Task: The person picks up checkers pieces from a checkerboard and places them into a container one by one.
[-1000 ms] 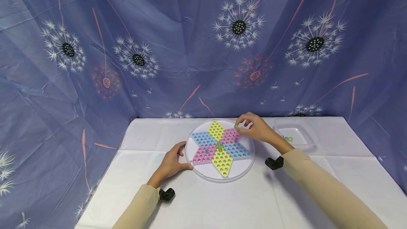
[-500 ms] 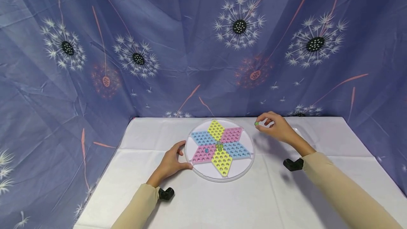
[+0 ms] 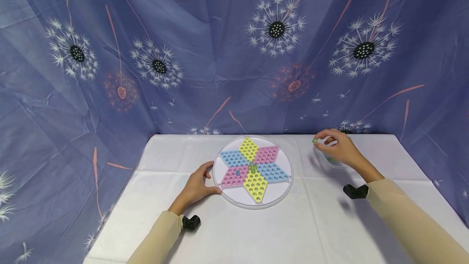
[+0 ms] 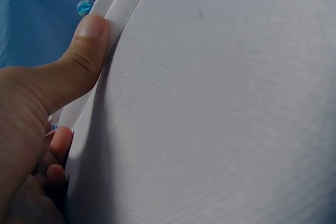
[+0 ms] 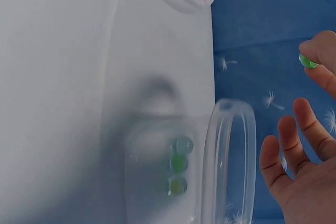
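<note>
A round white Chinese checkers board (image 3: 275, 197) with a yellow, pink and blue star lies on the table. Several marbles (image 3: 253, 168) cluster at its centre, and a blue marble (image 3: 237, 173) sits in the near-left pink point. My left hand (image 3: 196, 185) holds the board's left rim, the thumb pressing its edge in the left wrist view. My right hand (image 3: 338, 148) pinches a green marble (image 5: 308, 61) between thumb and index finger, raised over a clear plastic tray (image 5: 231, 109). Three marbles (image 5: 179, 163) lie inside that tray. In the head view the hand hides most of it.
A white cloth (image 3: 286, 231) covers the table. Behind it hangs a blue curtain (image 3: 212, 60) with dandelion prints, close to the table's back edge. Black wrist cameras (image 3: 355, 191) jut out from both sleeves.
My right hand has moved right, from beside the board's far-right pink point to over the clear tray, still pinching the green marble. My left hand stays on the board's rim.
</note>
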Demonstrator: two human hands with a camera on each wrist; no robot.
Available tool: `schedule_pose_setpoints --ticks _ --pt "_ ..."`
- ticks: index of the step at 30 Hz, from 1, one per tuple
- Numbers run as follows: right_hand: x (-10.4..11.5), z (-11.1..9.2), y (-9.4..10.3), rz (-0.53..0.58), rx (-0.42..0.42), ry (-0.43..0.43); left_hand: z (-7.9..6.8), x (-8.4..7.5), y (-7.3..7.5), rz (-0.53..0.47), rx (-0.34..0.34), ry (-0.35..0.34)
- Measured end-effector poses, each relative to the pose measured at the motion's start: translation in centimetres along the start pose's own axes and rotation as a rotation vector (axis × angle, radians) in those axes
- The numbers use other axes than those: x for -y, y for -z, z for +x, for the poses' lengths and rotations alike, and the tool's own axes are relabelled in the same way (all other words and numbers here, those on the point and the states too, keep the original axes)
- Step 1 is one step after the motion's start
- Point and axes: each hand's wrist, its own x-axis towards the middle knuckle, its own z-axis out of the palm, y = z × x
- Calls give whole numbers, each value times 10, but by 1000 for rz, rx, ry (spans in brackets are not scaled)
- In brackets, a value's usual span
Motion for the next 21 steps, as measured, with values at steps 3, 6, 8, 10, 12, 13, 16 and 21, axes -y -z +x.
schedule_pose_setpoints --ticks 3,6,8,10,12,13,16,21 --pt "-7 -2 4 -4 1 -26 0 0 0 1 -3 2" --pt "-13 -3 8 -3 -4 -57 1 1 0 3 -2 1" --pt "-17 -4 10 -3 -10 -77 1 1 0 2 -1 -2" --pt "-21 -5 12 -14 -14 -99 1 1 0 1 1 -3" --pt "-24 -6 13 -29 -10 -111 1 0 1 -3 1 -5" --pt "-25 -6 13 -36 -7 -113 1 1 0 -3 0 -7" --pt "-29 -6 14 -51 2 -114 1 1 0 -2 -2 -8" --pt "-34 -6 13 -80 8 -120 1 1 0 -12 -2 -6"
